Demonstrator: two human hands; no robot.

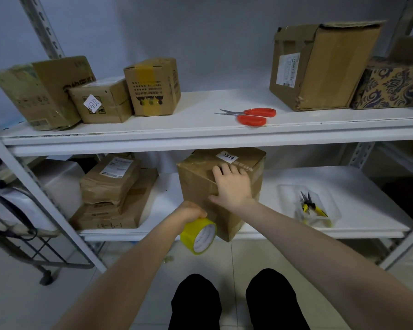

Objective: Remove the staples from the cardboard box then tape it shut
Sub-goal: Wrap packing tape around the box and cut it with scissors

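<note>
1. The cardboard box [200, 184] sits on the lower shelf [358, 186], about the middle of the view. It is turned so that one corner juts over the shelf's front edge toward 6 o'clock. A white label reading 1314 lies on the far side of its top, at 12 o'clock.
2. The right hand [233, 186] lies palm down on the box's top, fingers straight and spread toward 11 o'clock, thumb along the near top edge. It grips nothing.
3. The left hand [188, 211] is curled round a roll of yellow tape [198, 236], at 7 o'clock from the right hand and low against the box's near face. Whether the roll touches the cardboard cannot be told.
4. At 3 o'clock from the box, well apart on the same shelf, a clear tray [286, 194] holds yellow-handled pliers [312, 207].
5. At 9 o'clock from the box, a stack of parcels [115, 194] rests on the same shelf. The lowest is hand-marked 12-6-1.
6. On the upper shelf [200, 103], at about 1 o'clock from the box, red-handled scissors [250, 115] lie flat, blades pointing to 9 o'clock.
7. At 10 o'clock on that upper shelf, three brown boxes [100, 103] stand side by side.
8. At 2 o'clock, a large carton [320, 67] stands just beside a patterned box [389, 84]
</note>
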